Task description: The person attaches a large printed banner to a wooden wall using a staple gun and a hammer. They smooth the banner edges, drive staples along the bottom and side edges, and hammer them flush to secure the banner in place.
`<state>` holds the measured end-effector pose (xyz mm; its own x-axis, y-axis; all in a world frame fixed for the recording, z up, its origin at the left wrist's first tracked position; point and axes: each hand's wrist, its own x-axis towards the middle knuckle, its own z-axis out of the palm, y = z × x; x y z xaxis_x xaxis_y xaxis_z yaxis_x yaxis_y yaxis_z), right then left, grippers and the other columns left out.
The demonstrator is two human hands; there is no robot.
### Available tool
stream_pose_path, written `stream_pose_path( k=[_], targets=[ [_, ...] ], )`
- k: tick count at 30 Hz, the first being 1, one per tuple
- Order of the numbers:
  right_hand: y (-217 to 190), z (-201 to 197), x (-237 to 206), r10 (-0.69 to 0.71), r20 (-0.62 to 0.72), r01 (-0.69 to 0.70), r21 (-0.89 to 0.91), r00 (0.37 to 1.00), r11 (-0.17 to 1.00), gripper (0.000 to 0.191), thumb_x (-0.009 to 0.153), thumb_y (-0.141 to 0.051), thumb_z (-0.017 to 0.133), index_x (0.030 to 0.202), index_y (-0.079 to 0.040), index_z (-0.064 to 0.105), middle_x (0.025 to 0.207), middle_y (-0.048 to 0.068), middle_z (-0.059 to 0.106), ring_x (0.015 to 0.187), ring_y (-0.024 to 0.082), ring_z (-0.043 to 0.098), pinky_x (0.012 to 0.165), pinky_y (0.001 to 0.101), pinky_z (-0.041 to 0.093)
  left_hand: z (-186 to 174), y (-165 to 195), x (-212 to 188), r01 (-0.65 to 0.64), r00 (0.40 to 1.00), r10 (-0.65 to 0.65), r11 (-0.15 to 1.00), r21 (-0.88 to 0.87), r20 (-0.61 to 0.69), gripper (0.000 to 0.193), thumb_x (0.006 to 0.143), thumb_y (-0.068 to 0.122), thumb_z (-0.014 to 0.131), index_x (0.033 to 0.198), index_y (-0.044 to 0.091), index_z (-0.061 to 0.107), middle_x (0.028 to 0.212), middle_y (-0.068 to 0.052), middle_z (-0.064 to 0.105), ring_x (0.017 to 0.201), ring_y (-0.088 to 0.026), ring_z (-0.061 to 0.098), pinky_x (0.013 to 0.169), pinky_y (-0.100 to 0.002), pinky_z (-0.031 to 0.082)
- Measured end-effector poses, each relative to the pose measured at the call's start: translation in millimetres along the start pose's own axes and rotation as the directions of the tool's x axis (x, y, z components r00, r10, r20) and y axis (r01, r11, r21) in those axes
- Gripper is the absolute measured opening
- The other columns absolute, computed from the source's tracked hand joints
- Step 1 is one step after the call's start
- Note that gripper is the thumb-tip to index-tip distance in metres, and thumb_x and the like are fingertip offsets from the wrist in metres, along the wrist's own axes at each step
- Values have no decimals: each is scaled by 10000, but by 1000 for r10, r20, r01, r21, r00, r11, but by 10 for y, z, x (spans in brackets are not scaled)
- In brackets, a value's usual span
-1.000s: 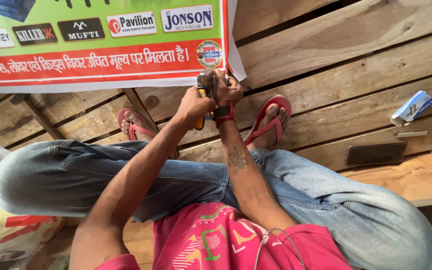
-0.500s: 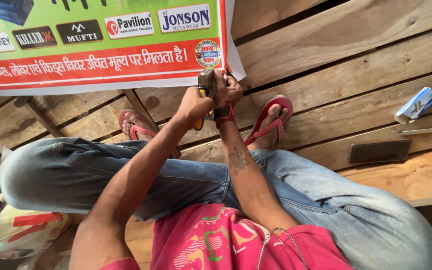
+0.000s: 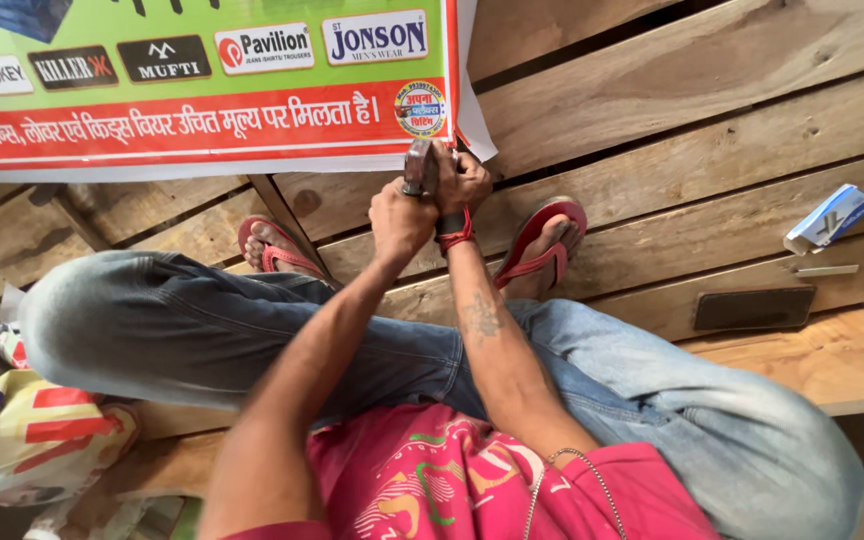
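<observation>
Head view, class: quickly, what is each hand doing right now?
Left hand: closed on the small metal object.
Right hand: closed on the same object from the other side.

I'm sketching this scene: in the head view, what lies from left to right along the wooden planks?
Patterned bag → left sandal → left hand → right hand → right sandal → dark block → blue-white packet.

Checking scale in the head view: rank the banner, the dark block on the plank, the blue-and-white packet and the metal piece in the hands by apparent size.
1. banner
2. dark block
3. blue-and-white packet
4. metal piece, partly hidden by both hands, so its place is unsure
</observation>
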<state>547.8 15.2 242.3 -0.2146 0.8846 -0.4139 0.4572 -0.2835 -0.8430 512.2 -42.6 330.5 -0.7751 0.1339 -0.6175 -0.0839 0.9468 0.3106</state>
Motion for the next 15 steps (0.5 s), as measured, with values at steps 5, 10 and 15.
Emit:
stream_pose_path(
  k=[5,10,15],
  targets=[
    [-10,-37,-13,-127,-2,126,-87,992,988,527,858,-475,798,625,-28,642,539,74,523,501,149,429,526,356,384,53,-174,-48,-46,999,46,998,-32,-3,217,793,254,703,900,66,719,869,-228,729,864,-441,697,784,-516,548],
    [-54,5,-53,-45,-96,47,19,994,999,521,804,-493,809,590,-52,633,538,46,569,506,168,502,525,364,435,-191,-626,128,16,855,-85,990,138,511,321,732,300,820,881,19,777,832,-163,774,816,-284,763,773,-400,575],
    [-92,54,-67,49,-115,-48,8,992,999,508,789,-485,816,613,-37,656,550,51,582,524,194,520,539,390,435,-699,-674,557,-275,731,-63,884,378,680,375,684,303,830,957,50,782,877,-127,775,799,-246,715,707,-428,563]
  ],
)
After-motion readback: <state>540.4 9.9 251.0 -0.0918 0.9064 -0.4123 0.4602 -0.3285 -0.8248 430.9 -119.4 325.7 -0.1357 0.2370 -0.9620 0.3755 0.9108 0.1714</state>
